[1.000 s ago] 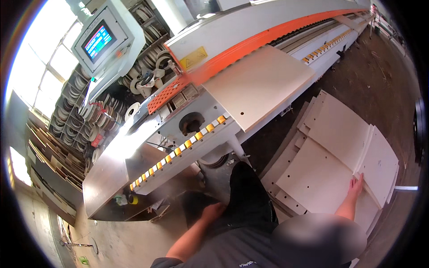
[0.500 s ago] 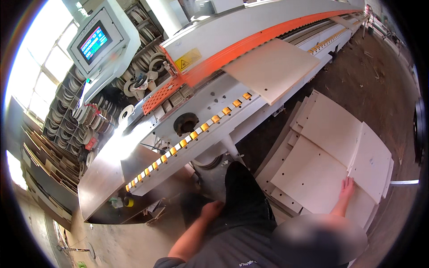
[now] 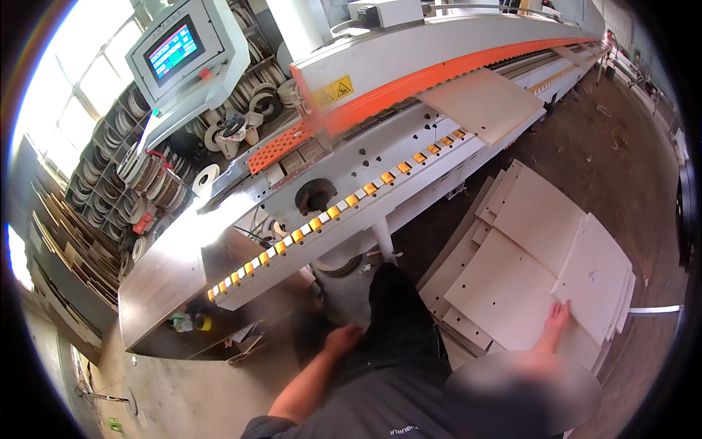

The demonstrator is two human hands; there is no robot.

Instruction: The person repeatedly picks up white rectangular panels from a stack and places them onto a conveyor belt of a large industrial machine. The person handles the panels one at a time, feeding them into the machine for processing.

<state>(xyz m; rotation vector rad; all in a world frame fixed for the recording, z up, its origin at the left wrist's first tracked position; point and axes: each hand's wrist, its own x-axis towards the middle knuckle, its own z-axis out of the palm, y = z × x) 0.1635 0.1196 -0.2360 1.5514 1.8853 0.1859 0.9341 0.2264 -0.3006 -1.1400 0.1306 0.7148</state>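
My right hand (image 3: 559, 319) grips the near lower edge of a pale rectangular panel (image 3: 596, 271), which lies tilted on top of a low stack of similar pale panels (image 3: 504, 285) on the floor at my right. My left hand (image 3: 344, 339) hangs beside my dark trouser leg (image 3: 398, 322), with its fingers curled and nothing in it. My leg stands between the stack and the machine.
A long white and orange machine (image 3: 409, 80) runs across the view, with a row of yellow rollers (image 3: 329, 212) and a pale board (image 3: 486, 102) on its track. A control screen (image 3: 174, 51) and shelves of coiled strip (image 3: 146, 172) stand left. Dusty floor (image 3: 607, 139) lies right.
The panel in my right hand stood on edge before and has tipped down, so its broad face shows. My head has turned, shifting the machine up and right in view.
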